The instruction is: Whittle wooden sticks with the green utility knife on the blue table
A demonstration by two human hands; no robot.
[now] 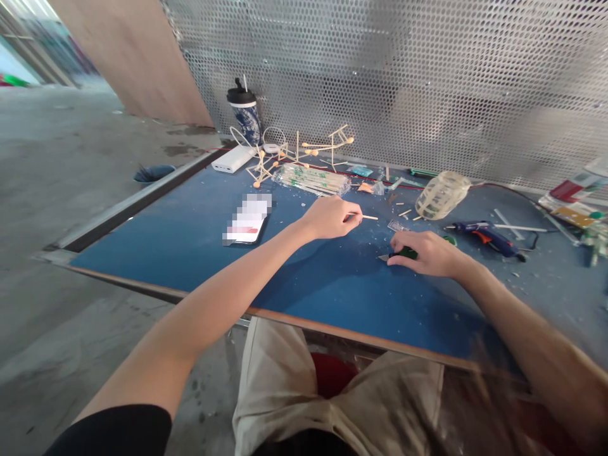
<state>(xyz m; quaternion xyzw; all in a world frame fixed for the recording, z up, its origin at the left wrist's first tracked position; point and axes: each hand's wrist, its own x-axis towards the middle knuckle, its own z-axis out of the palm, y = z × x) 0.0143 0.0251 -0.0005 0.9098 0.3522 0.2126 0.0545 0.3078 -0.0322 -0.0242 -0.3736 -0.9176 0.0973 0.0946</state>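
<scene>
My left hand (pixel 331 217) pinches a thin wooden stick (pixel 369 218), whose pale end juts out to the right above the blue table. To its right, my right hand (pixel 422 252) is closed around a utility knife (pixel 406 253) with a dark green handle. The knife's short blade (pixel 384 258) points left, apart from the stick. Behind my left hand lies a clear plastic pack of wooden sticks (pixel 311 180). A phone (pixel 247 218) rests on the table left of that hand. Beyond my right hand sits a blue glue gun (pixel 489 238).
Stick frames with orange joints (pixel 327 144) stand at the back, near a white power bank (pixel 234 158) and a lidded cup (pixel 245 117). A round lattice of pale strips (pixel 443 194) lies back right. Scraps litter the table (pixel 323 297). A perforated metal panel (pixel 380 76) rises behind.
</scene>
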